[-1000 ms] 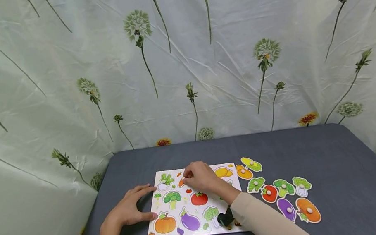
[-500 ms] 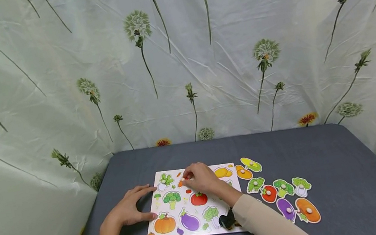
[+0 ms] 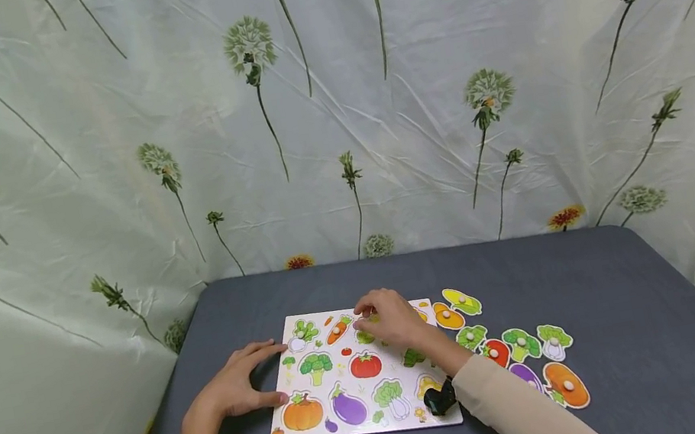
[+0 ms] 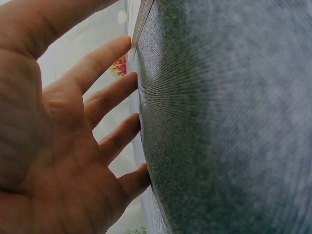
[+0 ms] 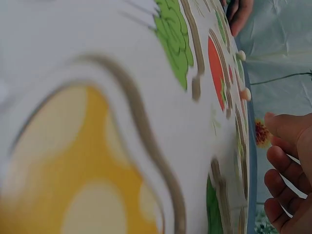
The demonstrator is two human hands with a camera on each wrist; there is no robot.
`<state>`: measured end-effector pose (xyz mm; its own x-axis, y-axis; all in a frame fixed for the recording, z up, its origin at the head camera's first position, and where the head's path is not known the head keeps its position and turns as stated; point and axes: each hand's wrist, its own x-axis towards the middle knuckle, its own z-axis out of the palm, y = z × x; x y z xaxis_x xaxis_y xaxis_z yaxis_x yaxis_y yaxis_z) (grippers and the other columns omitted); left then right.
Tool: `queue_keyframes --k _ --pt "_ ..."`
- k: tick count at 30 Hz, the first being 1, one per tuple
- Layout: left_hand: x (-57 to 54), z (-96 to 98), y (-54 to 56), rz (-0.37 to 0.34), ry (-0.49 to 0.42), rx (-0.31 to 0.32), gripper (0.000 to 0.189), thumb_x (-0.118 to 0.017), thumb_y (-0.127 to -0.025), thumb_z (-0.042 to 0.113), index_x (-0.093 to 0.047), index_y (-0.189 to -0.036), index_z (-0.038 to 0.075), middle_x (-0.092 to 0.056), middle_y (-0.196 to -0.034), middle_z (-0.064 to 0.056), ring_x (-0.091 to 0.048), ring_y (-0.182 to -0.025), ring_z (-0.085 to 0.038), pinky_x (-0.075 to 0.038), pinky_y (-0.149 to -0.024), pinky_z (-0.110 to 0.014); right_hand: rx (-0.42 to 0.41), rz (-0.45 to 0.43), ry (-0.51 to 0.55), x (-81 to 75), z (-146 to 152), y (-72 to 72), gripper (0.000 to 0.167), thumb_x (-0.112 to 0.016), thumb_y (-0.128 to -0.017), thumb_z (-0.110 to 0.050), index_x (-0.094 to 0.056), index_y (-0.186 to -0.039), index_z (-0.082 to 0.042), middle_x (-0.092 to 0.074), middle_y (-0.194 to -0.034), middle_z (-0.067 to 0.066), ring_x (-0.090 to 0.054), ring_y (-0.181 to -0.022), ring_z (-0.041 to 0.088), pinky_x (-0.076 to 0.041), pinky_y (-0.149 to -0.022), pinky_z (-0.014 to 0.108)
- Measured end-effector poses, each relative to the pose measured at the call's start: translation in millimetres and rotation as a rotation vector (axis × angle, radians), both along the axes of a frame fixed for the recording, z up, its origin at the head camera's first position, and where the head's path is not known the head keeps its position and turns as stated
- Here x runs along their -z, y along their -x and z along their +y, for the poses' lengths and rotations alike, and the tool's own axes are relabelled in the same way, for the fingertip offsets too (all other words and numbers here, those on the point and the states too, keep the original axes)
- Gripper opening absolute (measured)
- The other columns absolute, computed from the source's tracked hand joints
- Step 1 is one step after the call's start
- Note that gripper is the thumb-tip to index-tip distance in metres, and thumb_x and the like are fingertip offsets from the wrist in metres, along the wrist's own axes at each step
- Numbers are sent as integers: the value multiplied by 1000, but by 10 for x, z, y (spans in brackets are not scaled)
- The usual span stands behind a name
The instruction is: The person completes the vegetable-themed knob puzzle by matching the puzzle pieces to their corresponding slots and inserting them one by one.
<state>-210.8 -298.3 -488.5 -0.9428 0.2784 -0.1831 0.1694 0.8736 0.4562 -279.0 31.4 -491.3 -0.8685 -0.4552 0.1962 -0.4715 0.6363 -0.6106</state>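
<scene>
Puzzle bd. (image 3: 357, 429), white, veg-print, qty 1: lying on grey table (image 3: 615, 309) between hands, L edge meeting L hand (image 3: 241, 385), far-mid part sitting under R hand (image 3: 395, 317). L hand: spreading wide, thumb nr., fingers reaching far. R hand: hovering just R of carrot pc. (image 3: 337, 331), thumb & fingers loosely curving, standing apart. Knobbed pcs. showing on bd., qty 2: carrot pc., turnip pc. (image 3: 303, 332). Loose knobbed pcs. showing, qty 8, lying R of bd.: corn pc. (image 3: 462, 301), orange-yellow pc. (image 3: 449, 315), leafy green pc. (image 3: 472, 337), tomato pc. (image 3: 497, 351), broccoli pc. (image 3: 521, 344), cabbage pc. (image 3: 555, 340), eggplant pc. (image 3: 524, 375), pumpkin pc. (image 3: 566, 383). R sleeve (image 3: 520, 404) covering bits of tomato & eggplant pcs.; R hand hiding bd.'s far-R prints. Black item (image 3: 440, 398), qty 1, masking part of yellow print (image 3: 426, 384) nr. R. L wrist view: top digit running out of frame. R wrist view: nearest print blurring.
</scene>
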Motion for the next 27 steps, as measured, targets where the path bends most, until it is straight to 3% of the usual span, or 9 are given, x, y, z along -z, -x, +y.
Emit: queue_keyframes --k 8,18,27 --pt "-42 10 -9 3 -26 16 90 -88 -69 53 -56 -148 26 -45 -159 -14 -36 -145 -46 -35 -106 -75 48 3 6 -11 223 -27 16 -78 -93 -25 -79 -105 -15 -68 -92 -2 -59 -88 14 -49 -79 34" --pt "-3 -23 2 10 -23 28 89 -87 -70 55 -56 -148 27 -45 -159 -14 -36 -144 -46 -36 -106 -75 119 10 19 -39 603 -22 13 -80 -91 -23 -79 -103 -17 -69 -93 -4 -63 -91 16 -53 -82 36" --pt "-18 -7 -5 6 -18 24 89 -87 -70 55 -56 -148 27 -44 -159 -15 -36 -144 -47 -35 -106 -75 166 15 -8 -111 1047 6 21 -78 -93 -21 -78 -111 -9 -72 -103 2 -64 -99 23 -54 -86 43"
